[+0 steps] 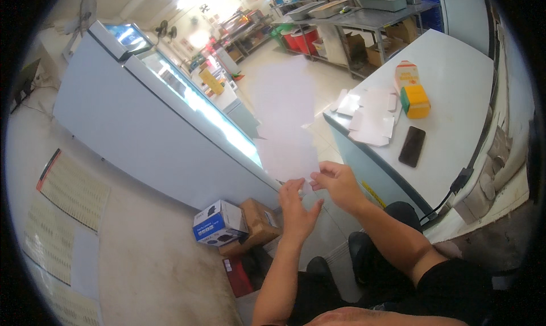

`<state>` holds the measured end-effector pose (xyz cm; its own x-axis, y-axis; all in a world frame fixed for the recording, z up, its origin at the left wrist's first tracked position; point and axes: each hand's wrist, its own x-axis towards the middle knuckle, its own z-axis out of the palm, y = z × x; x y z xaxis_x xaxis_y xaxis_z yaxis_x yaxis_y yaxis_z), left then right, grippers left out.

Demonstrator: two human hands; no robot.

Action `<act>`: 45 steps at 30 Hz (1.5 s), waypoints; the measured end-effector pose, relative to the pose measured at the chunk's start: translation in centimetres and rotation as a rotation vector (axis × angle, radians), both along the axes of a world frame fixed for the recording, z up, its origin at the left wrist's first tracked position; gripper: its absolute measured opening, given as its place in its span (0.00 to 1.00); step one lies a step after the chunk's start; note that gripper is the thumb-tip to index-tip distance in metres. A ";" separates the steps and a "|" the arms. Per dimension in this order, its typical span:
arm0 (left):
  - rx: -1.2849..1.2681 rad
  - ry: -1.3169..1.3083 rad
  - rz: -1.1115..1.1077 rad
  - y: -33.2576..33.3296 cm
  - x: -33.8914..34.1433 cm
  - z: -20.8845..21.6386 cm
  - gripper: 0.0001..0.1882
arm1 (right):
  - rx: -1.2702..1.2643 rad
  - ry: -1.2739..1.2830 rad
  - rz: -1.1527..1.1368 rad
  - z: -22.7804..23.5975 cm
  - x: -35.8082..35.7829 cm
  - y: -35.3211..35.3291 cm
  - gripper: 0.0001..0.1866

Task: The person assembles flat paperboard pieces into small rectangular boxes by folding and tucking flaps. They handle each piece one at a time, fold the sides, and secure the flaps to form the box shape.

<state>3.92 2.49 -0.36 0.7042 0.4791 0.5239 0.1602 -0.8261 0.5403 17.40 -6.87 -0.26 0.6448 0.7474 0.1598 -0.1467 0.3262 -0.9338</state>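
Note:
A flat white cardboard box blank [287,121] with notched side flaps stands up in front of me, its lower end at my hands. My right hand [340,187] pinches the lower right corner between thumb and fingers. At the lower edge, the fingers of my left hand [297,212] touch a small flap, while its thumb sticks out apart. Flat white box blanks [372,118] lie on the white counter [452,93] to the right. Beside them are a yellow and green box [417,101], a white and orange carton [406,74] and a black phone [412,146].
A tall glass-fronted refrigerator [153,127] stands at the left. Near its foot are a blue and white box [220,223] and a brown carton [259,221]. Farther back, a steel table [369,20] bears metal trays, with red buckets [304,40] nearby. A cable runs along the counter's right edge.

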 end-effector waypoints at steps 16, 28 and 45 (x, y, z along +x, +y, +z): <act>-1.145 -0.572 -0.087 0.5 0.3 -1.2 0.05 | 0.018 -0.732 -0.317 -1.5 -2.4 0.8 0.06; -1.191 -0.552 -0.159 0.8 -0.3 -0.7 0.04 | 0.114 -0.177 -0.120 -0.2 -1.6 0.6 0.08; -1.245 -0.596 -0.335 1.4 -1.5 -0.3 0.17 | 0.217 -0.589 -0.131 0.1 -1.9 -0.5 0.07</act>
